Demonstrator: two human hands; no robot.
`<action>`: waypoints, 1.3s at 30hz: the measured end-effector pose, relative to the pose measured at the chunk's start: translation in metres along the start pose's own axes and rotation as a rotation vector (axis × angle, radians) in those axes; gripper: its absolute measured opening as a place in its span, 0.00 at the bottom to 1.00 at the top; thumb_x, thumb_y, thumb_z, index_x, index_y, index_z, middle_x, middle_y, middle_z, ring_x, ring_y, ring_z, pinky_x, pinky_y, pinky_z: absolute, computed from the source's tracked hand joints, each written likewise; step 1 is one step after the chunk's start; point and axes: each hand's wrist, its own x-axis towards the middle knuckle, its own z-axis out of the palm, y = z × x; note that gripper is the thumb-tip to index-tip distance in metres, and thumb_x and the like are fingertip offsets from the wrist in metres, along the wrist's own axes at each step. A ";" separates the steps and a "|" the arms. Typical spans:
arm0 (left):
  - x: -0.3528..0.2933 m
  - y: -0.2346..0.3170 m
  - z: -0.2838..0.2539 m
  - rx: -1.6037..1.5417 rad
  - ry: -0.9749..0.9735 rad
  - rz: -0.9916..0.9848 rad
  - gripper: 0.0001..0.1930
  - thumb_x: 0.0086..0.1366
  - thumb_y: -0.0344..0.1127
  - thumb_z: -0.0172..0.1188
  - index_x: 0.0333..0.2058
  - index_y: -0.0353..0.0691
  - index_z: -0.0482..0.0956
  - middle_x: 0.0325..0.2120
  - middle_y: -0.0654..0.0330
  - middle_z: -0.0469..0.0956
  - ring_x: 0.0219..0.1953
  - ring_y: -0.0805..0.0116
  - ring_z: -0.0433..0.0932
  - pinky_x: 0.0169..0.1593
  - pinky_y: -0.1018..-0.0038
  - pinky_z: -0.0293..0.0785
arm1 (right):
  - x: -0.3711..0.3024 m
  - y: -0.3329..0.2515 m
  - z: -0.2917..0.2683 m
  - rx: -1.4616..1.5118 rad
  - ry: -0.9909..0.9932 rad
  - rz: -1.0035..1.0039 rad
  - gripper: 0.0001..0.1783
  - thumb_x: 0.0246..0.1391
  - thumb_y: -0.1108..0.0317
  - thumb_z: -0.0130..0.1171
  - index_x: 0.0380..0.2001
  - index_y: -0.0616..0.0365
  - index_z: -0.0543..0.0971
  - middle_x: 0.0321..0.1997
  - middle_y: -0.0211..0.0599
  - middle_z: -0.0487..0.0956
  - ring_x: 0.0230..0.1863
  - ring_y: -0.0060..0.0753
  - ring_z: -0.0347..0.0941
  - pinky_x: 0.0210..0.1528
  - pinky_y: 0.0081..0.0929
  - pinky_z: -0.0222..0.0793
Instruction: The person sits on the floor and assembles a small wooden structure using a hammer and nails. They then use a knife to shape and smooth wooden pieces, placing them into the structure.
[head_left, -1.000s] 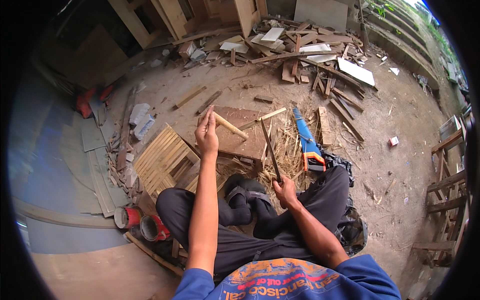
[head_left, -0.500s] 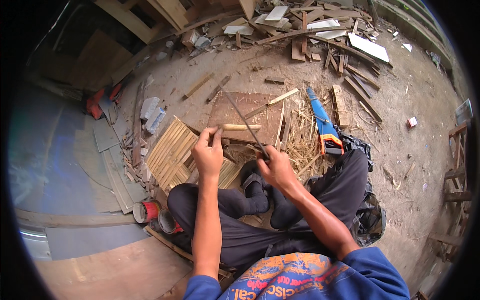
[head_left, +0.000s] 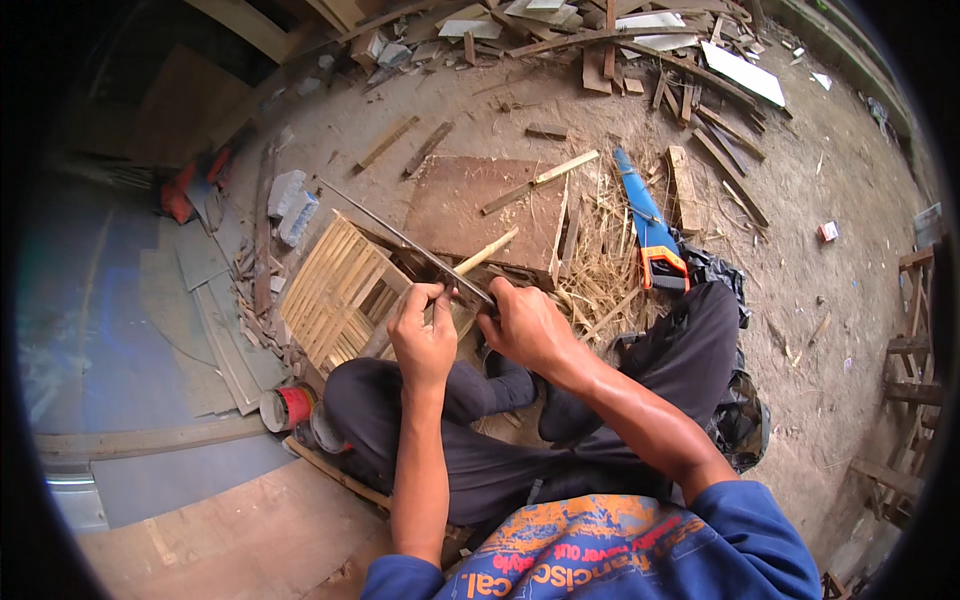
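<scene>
My left hand (head_left: 422,335) pinches the near end of a short, pale bamboo stick (head_left: 487,250), which points away to the right. In my right hand (head_left: 530,325) is the handle of a long-bladed knife (head_left: 390,232). Its thin dark blade slants to the far left and crosses the stick close to my left fingers; whether the edge touches the stick is hard to tell. Below and beyond the hands lies a brown board (head_left: 470,205) with small shavings on it. A slatted bamboo frame (head_left: 335,295) stands left of my left hand.
Right of the board are bamboo shavings (head_left: 600,270) and a handsaw (head_left: 650,225) with a blue blade and orange-black handle. A wood block (head_left: 683,190) lies beside it. Scrap wood (head_left: 640,60) is heaped at the back. Red cans (head_left: 288,408) stand by my left knee.
The knife has swung to the left, its blade now lying lower across the stick near my left fingers. The stick has tilted upward at its far end, and my hands are closer together.
</scene>
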 end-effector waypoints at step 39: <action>0.004 -0.001 0.004 -0.116 0.017 -0.084 0.03 0.69 0.23 0.57 0.39 0.28 0.77 0.34 0.55 0.80 0.38 0.70 0.82 0.44 0.74 0.77 | -0.005 0.082 -0.001 -0.194 0.026 0.171 0.15 0.53 0.63 0.61 0.30 0.68 0.76 0.26 0.64 0.79 0.34 0.67 0.79 0.39 0.55 0.75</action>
